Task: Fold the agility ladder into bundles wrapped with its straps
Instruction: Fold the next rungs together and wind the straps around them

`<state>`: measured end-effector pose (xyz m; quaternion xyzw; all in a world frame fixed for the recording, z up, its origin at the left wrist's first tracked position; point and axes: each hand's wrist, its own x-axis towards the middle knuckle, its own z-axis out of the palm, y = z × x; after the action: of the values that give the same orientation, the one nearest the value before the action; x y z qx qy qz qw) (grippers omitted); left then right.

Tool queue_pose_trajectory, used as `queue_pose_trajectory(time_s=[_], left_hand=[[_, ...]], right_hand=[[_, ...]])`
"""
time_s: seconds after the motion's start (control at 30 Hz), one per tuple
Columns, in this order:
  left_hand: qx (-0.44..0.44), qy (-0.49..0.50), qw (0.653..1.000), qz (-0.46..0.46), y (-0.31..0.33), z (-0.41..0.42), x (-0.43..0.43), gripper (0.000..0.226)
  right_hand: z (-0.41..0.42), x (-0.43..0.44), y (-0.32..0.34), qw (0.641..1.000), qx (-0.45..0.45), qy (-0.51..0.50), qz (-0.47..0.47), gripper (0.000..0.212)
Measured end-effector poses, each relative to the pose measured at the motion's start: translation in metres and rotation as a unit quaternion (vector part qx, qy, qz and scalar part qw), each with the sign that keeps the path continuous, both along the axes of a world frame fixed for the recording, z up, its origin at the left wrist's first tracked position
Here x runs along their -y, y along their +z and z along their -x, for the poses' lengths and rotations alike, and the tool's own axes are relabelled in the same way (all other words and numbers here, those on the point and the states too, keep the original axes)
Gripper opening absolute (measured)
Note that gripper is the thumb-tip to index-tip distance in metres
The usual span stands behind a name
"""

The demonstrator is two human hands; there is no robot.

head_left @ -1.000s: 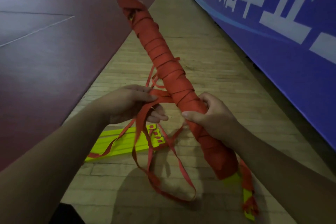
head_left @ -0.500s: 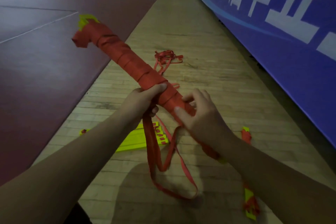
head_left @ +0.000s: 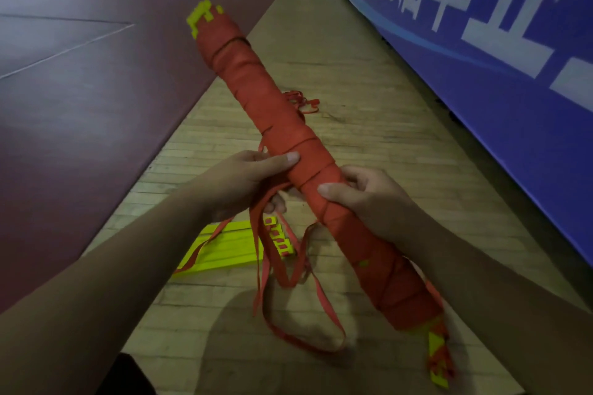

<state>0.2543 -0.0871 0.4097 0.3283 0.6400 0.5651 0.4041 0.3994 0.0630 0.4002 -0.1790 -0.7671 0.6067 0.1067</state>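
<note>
Two hands are gripping one long bundle of yellow plastic rungs bound in red webbing (head_left: 266,106). It is slanting from well beyond the left hand down past the right wrist. The left hand (head_left: 244,184) is curling round it, thumb lying across the top, and the loose red strap tail (head_left: 290,269) seems to be running out beneath its fingers. The right hand (head_left: 365,199) is clasping the bundle just beside it, thumb on top and fingers wrapping the far side.

Judging by the slack, the wrapping is nearing its end. The left hand should be pulling the tail taut and laying each turn flat against the last, while the right is rolling the bundle rather than squeezing it.

The slack loops are hanging below both hands and appear to be reaching the pale wooden floor strip (head_left: 369,125). There they are trailing close to a flat stack of yellow ladder rungs (head_left: 224,247) under the left hand, where they could be catching.

To the right of the right hand a blue printed banner wall (head_left: 481,80) is closing in. To the left of the left hand the dark red court surface (head_left: 80,106) is offering the wider room for swinging the far end.
</note>
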Motion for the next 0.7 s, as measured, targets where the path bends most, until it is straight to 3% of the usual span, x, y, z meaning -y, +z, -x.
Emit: queue_pose_trajectory(time_s=[0.1,0.23,0.33,0.43,0.5,0.6,0.7], left_hand=[[-0.123,-0.017,0.987,0.104,-0.008,0.0,-0.001,0.057],[-0.082,0.065,0.994,0.024,-0.007,-0.012,-0.013,0.044],[-0.099,0.173,0.979,0.035,-0.017,-0.025,-0.023,0.042],[-0.109,0.243,0.963,0.029,-0.022,-0.022,-0.023,0.045],[-0.108,0.252,0.962,0.018,-0.02,-0.014,-0.019,0.04],[-0.1,0.208,0.973,-0.005,-0.016,-0.002,-0.011,0.033],[-0.112,0.115,0.987,-0.023,-0.017,0.005,-0.004,0.035]], right_hand=[[-0.003,-0.003,-0.003,0.99,0.013,-0.068,-0.122,0.022],[0.001,0.002,-0.016,0.961,0.032,-0.13,-0.243,0.023],[0.004,0.021,-0.032,0.931,-0.013,-0.148,-0.333,0.03],[0.008,0.035,-0.043,0.928,-0.051,-0.122,-0.349,0.036],[0.011,0.036,-0.041,0.951,-0.06,-0.097,-0.286,0.034],[0.012,0.026,-0.028,0.996,-0.038,-0.08,-0.017,0.029],[0.012,0.012,-0.027,0.976,-0.032,0.004,0.213,0.056]])
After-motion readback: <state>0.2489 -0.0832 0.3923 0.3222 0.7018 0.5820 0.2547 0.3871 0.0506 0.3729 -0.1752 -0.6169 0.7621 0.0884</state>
